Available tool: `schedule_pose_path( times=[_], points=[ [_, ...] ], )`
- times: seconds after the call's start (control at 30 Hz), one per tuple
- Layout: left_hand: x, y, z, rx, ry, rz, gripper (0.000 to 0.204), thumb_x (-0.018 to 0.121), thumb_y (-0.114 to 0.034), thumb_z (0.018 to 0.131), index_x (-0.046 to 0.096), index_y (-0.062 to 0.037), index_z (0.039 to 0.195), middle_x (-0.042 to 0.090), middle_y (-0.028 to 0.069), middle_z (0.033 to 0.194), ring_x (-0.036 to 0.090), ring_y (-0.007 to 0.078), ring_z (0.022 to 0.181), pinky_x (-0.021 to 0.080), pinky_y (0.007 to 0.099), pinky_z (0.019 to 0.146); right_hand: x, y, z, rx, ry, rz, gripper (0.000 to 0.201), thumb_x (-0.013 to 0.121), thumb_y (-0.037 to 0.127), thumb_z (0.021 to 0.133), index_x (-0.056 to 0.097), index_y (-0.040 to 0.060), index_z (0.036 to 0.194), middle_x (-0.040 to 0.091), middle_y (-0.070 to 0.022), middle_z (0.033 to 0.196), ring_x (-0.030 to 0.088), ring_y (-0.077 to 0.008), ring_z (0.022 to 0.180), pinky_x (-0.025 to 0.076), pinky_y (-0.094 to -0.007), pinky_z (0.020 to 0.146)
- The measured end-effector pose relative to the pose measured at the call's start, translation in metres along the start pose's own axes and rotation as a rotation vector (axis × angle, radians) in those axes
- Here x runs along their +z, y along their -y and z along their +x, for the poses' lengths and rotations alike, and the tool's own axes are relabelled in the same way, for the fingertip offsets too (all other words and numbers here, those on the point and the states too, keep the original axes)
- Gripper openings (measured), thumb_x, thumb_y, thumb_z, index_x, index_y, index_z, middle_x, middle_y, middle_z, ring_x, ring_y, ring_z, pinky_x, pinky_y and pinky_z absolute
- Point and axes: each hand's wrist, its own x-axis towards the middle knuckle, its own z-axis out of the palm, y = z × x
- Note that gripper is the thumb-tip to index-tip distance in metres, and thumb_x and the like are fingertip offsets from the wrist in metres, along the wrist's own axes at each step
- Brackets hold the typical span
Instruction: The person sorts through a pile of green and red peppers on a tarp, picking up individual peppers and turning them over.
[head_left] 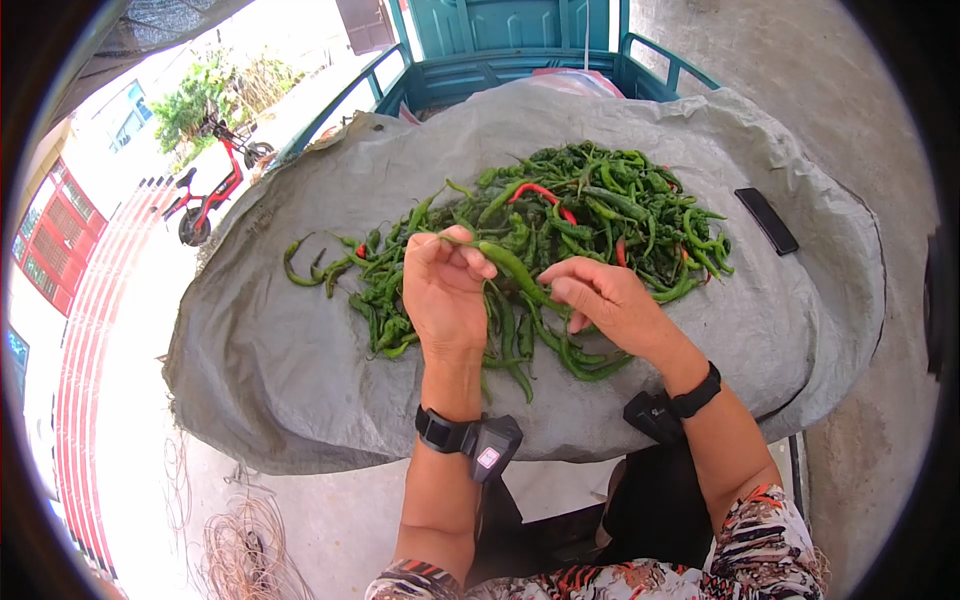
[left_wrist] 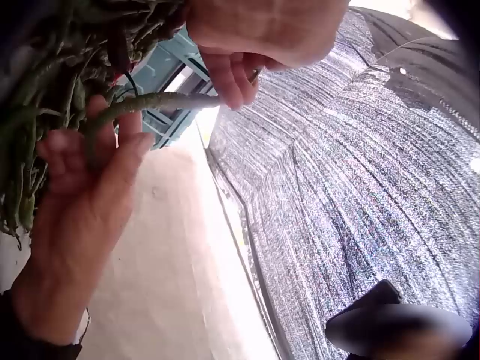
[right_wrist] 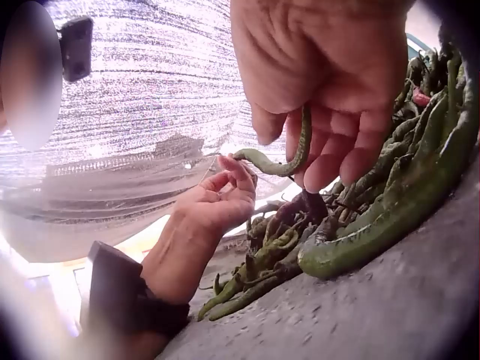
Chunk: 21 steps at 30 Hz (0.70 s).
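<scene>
A curved green chili pepper [head_left: 512, 268] is stretched between both hands above the heap. My left hand [head_left: 446, 295], palm turned up, pinches it at the stem end with thumb and fingers. The pepper's other end sits between the thumb and curled fingers of my right hand [head_left: 612, 305]. In the right wrist view, the pepper [right_wrist: 266, 163] bends up into the right hand [right_wrist: 322, 75], with the left hand [right_wrist: 214, 210] at its far end. Beneath them lies a heap of green chili peppers [head_left: 640, 215], including a long red pepper [head_left: 540, 190].
A grey sheet [head_left: 290, 370] spreads under the heap. On its right side lies a black phone [head_left: 767, 220]. Behind it stands a teal cart bed [head_left: 490, 50]. At the left are a red electric bike [head_left: 222, 185] and, lower, a tangle of cord [head_left: 250, 545].
</scene>
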Motion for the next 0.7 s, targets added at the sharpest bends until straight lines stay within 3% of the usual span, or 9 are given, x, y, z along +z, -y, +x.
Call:
schedule_pose_path(
  times=[0.07,0.17,0.2,0.3,0.37,0.43,0.53,0.6,0.7],
  points=[
    [0.006,-0.001,0.0,-0.015,0.013,0.0,0.01,0.048,-0.016,0.096,0.049,-0.0074,0.092,0.064,0.0133,0.097,0.062,0.023,0.074,0.052,0.0369,0.064,0.0,0.001,-0.002,0.029,0.066,-0.003,0.027,0.063,0.015,0.093,0.062,0.0017,0.116,0.065,-0.0032,0.085,0.06,-0.0077,0.064,0.048,-0.0226,0.057],
    [0.038,0.002,-0.003,0.032,-0.154,0.081,0.01,0.05,-0.016,0.097,0.052,-0.0063,0.097,0.065,0.011,0.099,0.063,0.0216,0.077,0.052,0.0362,0.065,-0.003,-0.005,0.003,0.053,-0.017,0.147,0.026,0.064,0.013,0.092,0.062,0.0008,0.115,0.065,-0.0032,0.086,0.06,-0.0077,0.064,0.048,-0.0223,0.056],
    [0.041,0.002,-0.005,0.035,-0.153,0.21,0.012,0.054,-0.013,0.095,0.054,-0.0045,0.104,0.064,0.0092,0.101,0.061,0.0172,0.076,0.051,0.0335,0.067,-0.005,-0.007,0.005,0.037,-0.072,0.185,0.026,0.064,0.013,0.092,0.061,0.0006,0.114,0.066,-0.0033,0.087,0.059,-0.0077,0.064,0.048,-0.0222,0.056],
    [0.026,0.002,-0.006,-0.055,-0.022,0.991,0.02,0.059,-0.012,0.092,0.057,-0.0022,0.11,0.063,0.0088,0.106,0.061,0.0134,0.08,0.049,0.0277,0.066,-0.012,-0.012,0.007,-0.006,-0.224,0.252,0.025,0.065,0.013,0.092,0.061,0.0008,0.113,0.066,-0.0033,0.087,0.058,-0.0078,0.063,0.049,-0.022,0.057],
    [0.006,0.017,-0.004,0.051,0.136,1.209,0.029,0.06,-0.008,0.087,0.058,-0.0014,0.116,0.062,0.0067,0.102,0.06,0.0114,0.077,0.048,0.0267,0.066,-0.014,-0.013,0.008,-0.025,-0.305,0.24,0.024,0.064,0.013,0.092,0.061,0.0016,0.113,0.067,-0.0031,0.087,0.057,-0.0079,0.061,0.049,-0.0218,0.057],
    [0.011,0.021,-0.013,0.218,0.27,1.566,0.03,0.059,-0.005,0.084,0.061,-0.0001,0.114,0.064,0.0101,0.102,0.062,0.0185,0.078,0.049,0.0309,0.069,-0.016,-0.014,0.008,-0.041,-0.347,0.22,0.026,0.065,0.014,0.092,0.061,0.0024,0.115,0.065,-0.0057,0.102,0.059,-0.0087,0.074,0.049,-0.0222,0.062],
    [0.007,0.024,-0.016,0.155,0.398,1.81,0.03,0.054,0.001,0.079,0.065,0.0009,0.108,0.065,0.0154,0.099,0.063,0.0282,0.081,0.05,0.0368,0.074,-0.01,-0.017,0.01,-0.172,-0.506,0.074,0.028,0.065,0.014,0.091,0.061,0.0034,0.116,0.062,-0.0079,0.114,0.06,-0.0128,0.086,0.05,-0.0265,0.07],
    [0.002,0.024,-0.014,0.14,0.389,1.691,0.031,0.052,0.004,0.077,0.065,0.0015,0.106,0.064,0.0175,0.095,0.063,0.0321,0.083,0.05,0.0396,0.076,-0.011,-0.026,0.015,-0.286,-0.592,-0.147,0.029,0.065,0.013,0.089,0.061,0.0038,0.116,0.059,-0.0081,0.121,0.059,-0.0156,0.094,0.05,-0.0298,0.076],
    [-0.009,0.023,-0.012,0.138,0.423,1.645,0.033,0.049,0.007,0.076,0.065,0.002,0.105,0.064,0.0183,0.09,0.063,0.0329,0.084,0.05,0.0402,0.077,-0.017,-0.021,0.009,-0.299,-0.602,-0.291,0.029,0.066,0.011,0.086,0.062,0.0052,0.114,0.062,-0.0067,0.115,0.059,-0.0189,0.096,0.048,-0.0322,0.083]
  ],
)
